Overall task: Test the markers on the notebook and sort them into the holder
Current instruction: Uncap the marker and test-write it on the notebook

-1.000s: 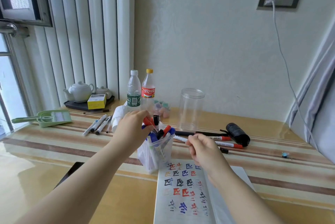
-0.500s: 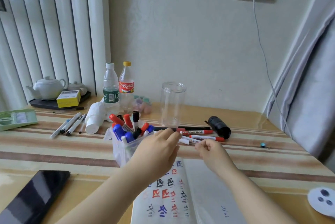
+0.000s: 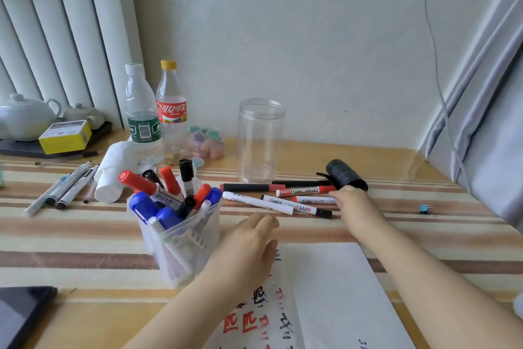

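Off to the left of my left hand [image 3: 249, 241] stands the clear marker holder [image 3: 181, 238], crammed with red, blue and black markers. That hand hovers just beside it, fingers relaxed, gripping nothing, over the top edge of the open notebook [image 3: 325, 292], whose near page carries red and black test marks. Beyond and between both hands lie the loose markers [image 3: 283, 201] on the striped table [image 3: 85, 235]. My right hand [image 3: 353, 207] reaches their right ends; whether it pinches one I cannot tell.
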Demonstrator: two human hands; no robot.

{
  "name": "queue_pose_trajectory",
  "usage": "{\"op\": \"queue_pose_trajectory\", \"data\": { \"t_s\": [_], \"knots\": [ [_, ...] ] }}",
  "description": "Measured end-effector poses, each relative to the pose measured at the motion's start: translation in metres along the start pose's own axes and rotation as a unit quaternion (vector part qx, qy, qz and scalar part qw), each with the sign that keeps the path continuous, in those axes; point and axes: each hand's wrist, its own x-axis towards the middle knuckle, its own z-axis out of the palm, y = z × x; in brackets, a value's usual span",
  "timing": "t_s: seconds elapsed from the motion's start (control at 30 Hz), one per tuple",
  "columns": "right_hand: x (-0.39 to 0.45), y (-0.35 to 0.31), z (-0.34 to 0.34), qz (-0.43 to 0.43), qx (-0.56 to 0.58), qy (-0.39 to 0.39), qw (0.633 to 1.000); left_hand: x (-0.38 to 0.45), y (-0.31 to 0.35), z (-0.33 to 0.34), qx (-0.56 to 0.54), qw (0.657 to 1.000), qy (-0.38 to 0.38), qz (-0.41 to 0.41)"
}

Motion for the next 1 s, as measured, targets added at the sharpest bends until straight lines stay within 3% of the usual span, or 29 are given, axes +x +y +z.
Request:
{"op": "queue_pose_trajectory", "data": {
  "t_s": [0.27,0.33,0.4,0.47,0.53,0.6,0.7,0.77,0.9,0.97,1.0],
  "knots": [
    [-0.01,-0.001,-0.009,-0.027,-0.083,0.0,0.996,-0.002,-0.008,-0.009,-0.013,1.0,-0.001,-0.019],
    [-0.021,-0.003,-0.023,-0.003,-0.014,0.04,0.999,-0.005,-0.003,-0.015,-0.016,1.0,0.004,-0.02],
    [-0.043,-0.014,-0.044,0.033,0.159,0.093,0.982,-0.01,0.003,-0.021,-0.021,1.0,0.011,-0.018],
    [-0.071,-0.034,-0.061,0.069,0.388,0.066,0.916,-0.015,0.011,-0.025,-0.036,0.999,0.02,-0.014],
    [-0.101,-0.055,-0.066,0.07,0.589,-0.001,0.805,-0.022,0.02,-0.028,-0.059,0.998,0.022,-0.006],
    [-0.129,-0.071,-0.061,0.073,0.696,-0.054,0.712,-0.031,0.028,-0.031,-0.085,0.996,0.007,-0.002],
    [-0.161,-0.091,-0.051,0.073,0.728,-0.095,0.675,-0.049,0.037,-0.037,-0.116,0.992,-0.052,0.004],
    [-0.174,-0.102,-0.048,0.063,0.7,-0.109,0.703,-0.062,0.039,-0.04,-0.105,0.991,-0.089,0.006],
    [-0.192,-0.11,-0.053,-0.012,0.478,-0.093,0.873,-0.085,0.022,-0.044,-0.063,0.993,-0.099,-0.018],
    [-0.198,-0.111,-0.054,-0.12,0.282,0.016,0.952,-0.095,0.014,-0.048,-0.037,0.993,-0.11,-0.021],
    [-0.2,-0.112,-0.055,-0.186,0.17,0.086,0.964,-0.099,0.012,-0.05,-0.022,0.992,-0.12,-0.022]
  ]
}}
